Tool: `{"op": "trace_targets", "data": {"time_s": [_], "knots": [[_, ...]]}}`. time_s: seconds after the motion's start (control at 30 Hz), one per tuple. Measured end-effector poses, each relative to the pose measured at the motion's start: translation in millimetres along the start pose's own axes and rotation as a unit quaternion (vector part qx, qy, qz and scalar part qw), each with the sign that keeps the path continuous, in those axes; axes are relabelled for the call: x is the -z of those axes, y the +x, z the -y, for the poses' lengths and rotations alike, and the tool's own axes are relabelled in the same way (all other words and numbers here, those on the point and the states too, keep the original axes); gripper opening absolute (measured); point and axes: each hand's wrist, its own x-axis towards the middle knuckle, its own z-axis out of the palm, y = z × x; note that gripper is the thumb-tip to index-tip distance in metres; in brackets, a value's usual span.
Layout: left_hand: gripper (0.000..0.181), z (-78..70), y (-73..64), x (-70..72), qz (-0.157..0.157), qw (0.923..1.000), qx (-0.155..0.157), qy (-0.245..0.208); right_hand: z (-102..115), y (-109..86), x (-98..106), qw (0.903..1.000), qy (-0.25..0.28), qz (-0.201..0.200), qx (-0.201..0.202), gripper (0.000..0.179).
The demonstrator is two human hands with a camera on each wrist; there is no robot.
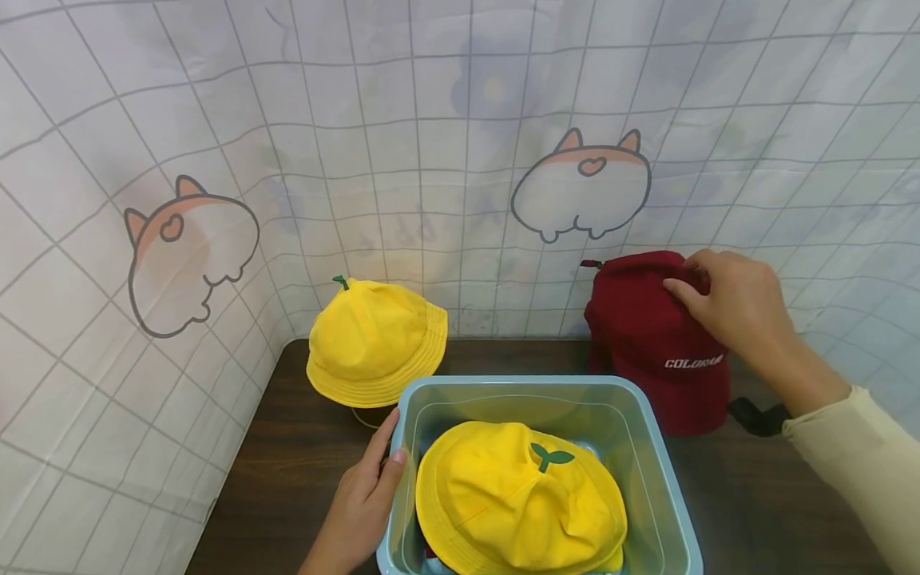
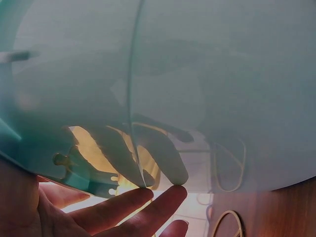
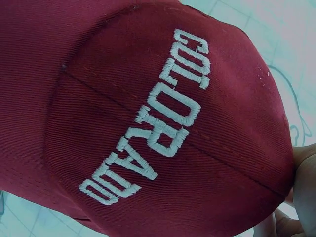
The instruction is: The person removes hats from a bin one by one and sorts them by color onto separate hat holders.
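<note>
- Homelike, though which room cannot be told.
- Gridded sheeting (image 1: pixel 374 192) walls in the space, printed with pale flowers (image 1: pixel 496 84) and cartoon animals (image 1: pixel 582 192).
- The table (image 1: pixel 287 471) is dark and wood-grained.
- Everyday things: blue tub (image 1: pixel 513 382), red cap (image 1: pixel 632 327).

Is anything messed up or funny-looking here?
Yes, a little. The yellow hat in the tub looks crumpled, its top creased into folds. The other yellow hat looks crooked because its brim slants up toward the right of the picture. I see no spills or rips.
</note>
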Motion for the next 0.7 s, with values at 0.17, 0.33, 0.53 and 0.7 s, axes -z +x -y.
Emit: {"op": "trace_targets", "data": {"time_s": [0.17,0.33,0.53,0.7], "knots": [[0.051,-0.3,-0.1,-0.4,-0.004,1.0,0.001,0.004,-2,-3.6,-5,0.9999,0.005,-0.009,0.002,0.036],[0.051,0.7,0.1,-1.2,-0.006,0.9999,0.004,0.011,-3,-8.8,-9,0.9998,0.018,-0.009,0.002,0.04],[0.052,-0.4,-0.2,-0.3,-0.003,1.0,0.001,0.008,-5,-13.8,-13,0.9997,0.008,0.005,-0.021,0.05],[0.052,-1.3,-0.3,0.4,-0.002,1.0,0.0,0.005,-7,-16.1,-17,0.9982,0.008,0.016,-0.058,0.062]]}}
